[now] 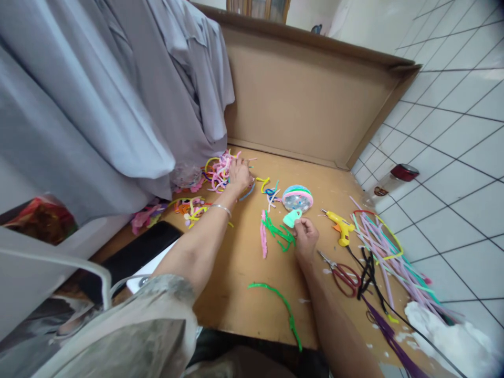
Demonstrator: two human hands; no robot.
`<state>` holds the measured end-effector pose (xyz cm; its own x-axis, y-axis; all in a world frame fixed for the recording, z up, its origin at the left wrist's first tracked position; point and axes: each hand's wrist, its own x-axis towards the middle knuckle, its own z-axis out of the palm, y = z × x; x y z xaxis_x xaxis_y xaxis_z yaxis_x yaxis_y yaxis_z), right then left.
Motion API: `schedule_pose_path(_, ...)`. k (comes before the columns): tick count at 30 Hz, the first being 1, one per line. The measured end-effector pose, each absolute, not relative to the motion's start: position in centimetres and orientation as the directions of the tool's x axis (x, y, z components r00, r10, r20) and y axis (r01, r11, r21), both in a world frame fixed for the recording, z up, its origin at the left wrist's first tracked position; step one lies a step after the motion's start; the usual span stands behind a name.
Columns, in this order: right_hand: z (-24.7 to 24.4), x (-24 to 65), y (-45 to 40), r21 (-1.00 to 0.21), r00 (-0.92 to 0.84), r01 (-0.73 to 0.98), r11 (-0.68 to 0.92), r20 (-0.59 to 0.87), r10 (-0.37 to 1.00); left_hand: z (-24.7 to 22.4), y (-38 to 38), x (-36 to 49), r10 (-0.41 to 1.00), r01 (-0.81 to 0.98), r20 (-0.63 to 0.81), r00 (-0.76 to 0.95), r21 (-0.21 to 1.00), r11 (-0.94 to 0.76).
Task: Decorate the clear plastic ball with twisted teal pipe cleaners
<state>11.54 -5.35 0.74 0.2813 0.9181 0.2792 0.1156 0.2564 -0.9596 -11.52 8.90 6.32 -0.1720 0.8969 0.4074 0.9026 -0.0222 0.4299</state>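
Note:
My left hand (240, 176) reaches to the back of the table, at the right side of a pile of pink, yellow and white pipe cleaners (218, 174). Its fingers curl downward, and their tips are hidden. My right hand (306, 237) pinches a small mint-green piece (292, 218) with a loop at its top. Just behind that piece is a domed object (297, 198) with blue, green and pink bands and a shiny silvery front. Green pipe cleaner pieces (279, 231) lie left of my right hand, beside a pink strip (263, 236).
On the right lie a yellow glue gun (340, 227), red-handled scissors (344, 278) and a bundle of long pipe cleaners (380, 241). A bent green stem (281, 299) lies near the front edge. A dark phone-like slab (137, 257) sits at left. Cardboard (295, 100) stands behind.

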Motion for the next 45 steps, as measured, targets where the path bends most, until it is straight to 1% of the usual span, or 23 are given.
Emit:
schedule_pose_path(2, 0.7, 11.6, -5.3, -0.957, 0.28, 0.119, 0.263, 0.287, 0.916, 5.9, 8.3, -11.7, 0.876, 0.913, 0.425, -0.227, 0.406, 0.039)
schedule_pose_path(4, 0.7, 11.6, -5.3, -0.955, 0.275, 0.129, 0.268, 0.294, 0.915, 5.5, 7.9, -12.1, 0.861, 0.898, 0.387, -0.331, 0.411, 0.161)
schedule_pose_path(6, 0.7, 11.6, -5.3, -0.956, 0.275, 0.128, 0.265, 0.29, 0.916, 5.0, 7.8, -12.6, 0.859, 0.846, 0.253, -0.446, 0.431, 0.313)
schedule_pose_path(7, 0.7, 11.6, -5.4, -0.957, 0.278, 0.122, 0.262, 0.287, 0.917, 4.8, 7.8, -12.9, 0.861, 0.825, 0.177, -0.477, 0.428, 0.369)
schedule_pose_path(9, 0.8, 11.6, -5.4, -0.96, 0.284, 0.107, 0.259, 0.279, 0.917, 4.6, 7.9, -13.4, 0.876, 0.82, 0.071, -0.477, 0.396, 0.414)
schedule_pose_path(10, 0.8, 11.6, -5.5, -0.961, 0.288, 0.1, 0.258, 0.276, 0.917, 4.6, 7.8, -13.6, 0.888, 0.833, 0.053, -0.458, 0.375, 0.407)
schedule_pose_path(12, 0.9, 11.6, -5.5, -0.963, 0.296, 0.09, 0.255, 0.271, 0.916, 4.9, 7.7, -13.7, 0.899, 0.858, 0.076, -0.431, 0.344, 0.382)
schedule_pose_path(14, 1.0, 11.6, -5.5, -0.964, 0.298, 0.084, 0.253, 0.267, 0.917, 5.6, 7.3, -13.4, 0.891, 0.87, 0.151, -0.429, 0.334, 0.362)
schedule_pose_path(16, 1.0, 11.6, -5.5, -0.964, 0.296, 0.083, 0.254, 0.267, 0.917, 6.5, 7.0, -12.9, 0.864, 0.876, 0.27, -0.425, 0.365, 0.317)
schedule_pose_path(19, 0.8, 11.5, -5.4, -0.964, 0.301, 0.088, 0.251, 0.266, 0.916, 7.6, 6.9, -11.6, 0.833, 0.876, 0.412, -0.368, 0.454, 0.163)
schedule_pose_path(21, 0.7, 11.5, -5.4, -0.963, 0.307, 0.096, 0.252, 0.269, 0.913, 7.7, 7.1, -10.2, 0.86, 0.892, 0.439, -0.26, 0.451, 0.039)
schedule_pose_path(22, 0.6, 11.5, -5.3, -0.963, 0.308, 0.097, 0.253, 0.271, 0.912, 7.6, 7.3, -9.3, 0.887, 0.902, 0.421, -0.188, 0.431, -0.013)
schedule_pose_path(24, 0.5, 11.6, -5.3, -0.962, 0.307, 0.096, 0.254, 0.271, 0.912, 7.0, 7.6, -7.4, 0.944, 0.912, 0.324, -0.058, 0.402, -0.082)
schedule_pose_path(25, 0.4, 11.7, -5.3, -0.962, 0.303, 0.099, 0.253, 0.271, 0.914, 6.5, 7.7, -6.4, 0.96, 0.914, 0.28, -0.012, 0.392, -0.102)
schedule_pose_path(27, 0.2, 12.0, -5.2, -0.96, 0.296, 0.113, 0.256, 0.279, 0.914, 5.6, 7.7, -4.6, 0.979, 0.927, 0.203, 0.017, 0.365, -0.091)
schedule_pose_path(29, 0.0, 12.2, -5.2, -0.955, 0.293, 0.133, 0.265, 0.293, 0.91, 4.8, 7.6, -3.3, 0.99, 0.94, 0.143, 0.009, 0.336, -0.057)
schedule_pose_path(32, 0.0, 12.3, -5.0, -0.955, 0.301, 0.134, 0.266, 0.294, 0.907, 4.2, 7.5, -2.6, 0.995, 0.949, 0.088, -0.051, 0.314, 0.021)
schedule_pose_path(36, 0.0, 12.1, -4.9, -0.962, 0.303, 0.118, 0.246, 0.271, 0.914, 4.3, 7.7, -2.8, 0.992, 0.941, 0.041, -0.115, 0.325, 0.096)
schedule_pose_path(43, 0.0, 12.1, -5.0, -0.962, 0.309, 0.095, 0.256, 0.273, 0.911, 4.7, 7.2, -3.3, 0.989, 0.934, -0.045, -0.144, 0.325, 0.15)
schedule_pose_path(45, 0.0, 12.2, -5.0, -0.961, 0.316, 0.103, 0.256, 0.276, 0.908, 4.8, 6.8, -3.6, 0.987, 0.922, -0.036, -0.159, 0.351, 0.161)
